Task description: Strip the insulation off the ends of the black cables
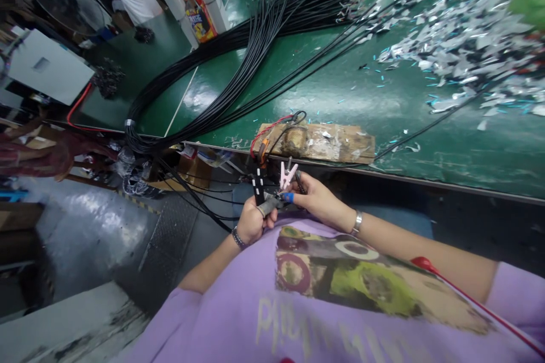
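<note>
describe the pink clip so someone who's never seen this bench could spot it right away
Start at the green table and find the brown wooden block at its near edge. Just below the block's left end, the left hand and right hand meet; the pink clip sticks up between them. It is the only pale pink piece there, forked at the top, beside black cables with white bands.

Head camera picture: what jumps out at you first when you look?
A big bundle of black cables sweeps across the green table. To the right lies a heap of silvery scraps. Down at the table's edge, the left hand and right hand hold a small tool by a pink clip.
</note>
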Action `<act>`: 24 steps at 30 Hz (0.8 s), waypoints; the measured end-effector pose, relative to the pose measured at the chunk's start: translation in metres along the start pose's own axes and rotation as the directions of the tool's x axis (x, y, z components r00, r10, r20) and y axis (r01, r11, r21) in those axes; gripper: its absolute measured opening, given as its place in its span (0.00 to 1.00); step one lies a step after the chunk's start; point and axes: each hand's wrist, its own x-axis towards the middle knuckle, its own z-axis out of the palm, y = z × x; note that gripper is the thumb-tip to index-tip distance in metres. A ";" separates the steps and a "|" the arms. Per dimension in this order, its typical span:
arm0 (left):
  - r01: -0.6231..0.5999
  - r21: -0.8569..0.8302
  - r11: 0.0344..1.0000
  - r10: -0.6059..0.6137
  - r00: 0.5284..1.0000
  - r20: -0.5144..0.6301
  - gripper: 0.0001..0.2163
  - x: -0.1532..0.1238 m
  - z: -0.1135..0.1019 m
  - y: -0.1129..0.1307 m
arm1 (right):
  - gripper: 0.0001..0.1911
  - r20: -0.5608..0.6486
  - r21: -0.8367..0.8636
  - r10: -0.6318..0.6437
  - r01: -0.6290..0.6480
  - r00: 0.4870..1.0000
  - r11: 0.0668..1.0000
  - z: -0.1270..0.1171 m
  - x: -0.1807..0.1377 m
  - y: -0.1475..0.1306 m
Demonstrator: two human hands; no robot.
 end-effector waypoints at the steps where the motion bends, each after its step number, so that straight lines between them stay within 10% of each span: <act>1: 0.003 0.005 1.000 -0.003 1.000 0.000 0.20 0.000 0.000 0.000 | 0.17 0.008 -0.012 -0.003 0.003 1.000 1.000 0.000 0.000 0.000; 24: -0.011 0.076 0.997 0.007 0.999 0.053 0.19 0.000 -0.003 0.000 | 0.15 0.021 -0.163 -0.198 0.199 0.980 0.966 0.004 0.002 -0.003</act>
